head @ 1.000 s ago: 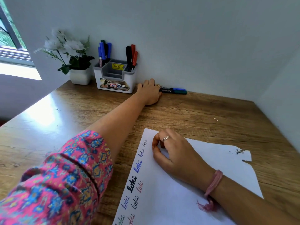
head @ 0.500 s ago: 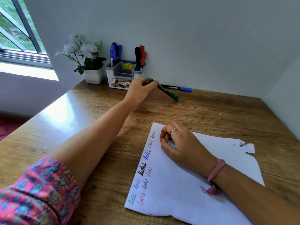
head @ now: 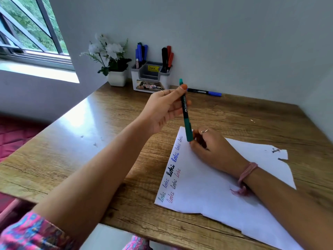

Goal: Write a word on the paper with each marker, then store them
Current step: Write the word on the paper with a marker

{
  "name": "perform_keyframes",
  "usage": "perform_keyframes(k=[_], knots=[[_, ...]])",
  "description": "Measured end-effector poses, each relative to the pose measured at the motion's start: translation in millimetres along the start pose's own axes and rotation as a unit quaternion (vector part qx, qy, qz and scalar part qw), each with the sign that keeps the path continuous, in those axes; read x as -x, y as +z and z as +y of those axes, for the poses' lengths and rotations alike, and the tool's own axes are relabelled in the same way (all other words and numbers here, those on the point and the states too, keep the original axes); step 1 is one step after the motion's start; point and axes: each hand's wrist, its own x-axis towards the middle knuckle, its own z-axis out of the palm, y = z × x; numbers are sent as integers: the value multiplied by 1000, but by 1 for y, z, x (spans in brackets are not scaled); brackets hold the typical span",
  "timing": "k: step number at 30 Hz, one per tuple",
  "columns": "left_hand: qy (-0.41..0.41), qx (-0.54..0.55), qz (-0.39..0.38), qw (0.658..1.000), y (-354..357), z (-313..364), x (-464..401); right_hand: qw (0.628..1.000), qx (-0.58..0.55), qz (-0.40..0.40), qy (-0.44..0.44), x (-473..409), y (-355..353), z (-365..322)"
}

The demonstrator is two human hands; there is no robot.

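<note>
My left hand (head: 163,109) holds a green marker (head: 185,114) between thumb and fingers, raised above the desk, its capped lower end close to my right hand. My right hand (head: 212,148) rests on the white paper (head: 216,192) with fingers loosely curled and holds nothing. The paper carries several handwritten words in different colours along its left edge. A blue marker (head: 205,92) lies on the desk by the wall. A white and grey organizer (head: 150,79) at the back holds blue, black and red markers.
A white pot with white flowers (head: 115,69) stands left of the organizer. The wooden desk (head: 90,141) sits in a corner, walls behind and to the right. A window is at the upper left. The paper's right edge is torn.
My left hand picked the green marker up from beside the organizer and brought it back toward the paper and my right hand. The right hand has stayed on the paper.
</note>
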Motion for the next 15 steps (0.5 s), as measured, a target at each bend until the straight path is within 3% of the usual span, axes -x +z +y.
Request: perform_keyframes(k=[7,15], knots=[[-53,31,-44,997,2,-11,5,974,-181,55,123,-9,-11,-7],[-82,45,-80,992,8,-22,8,931,-326,57,156,-8,-29,-26]])
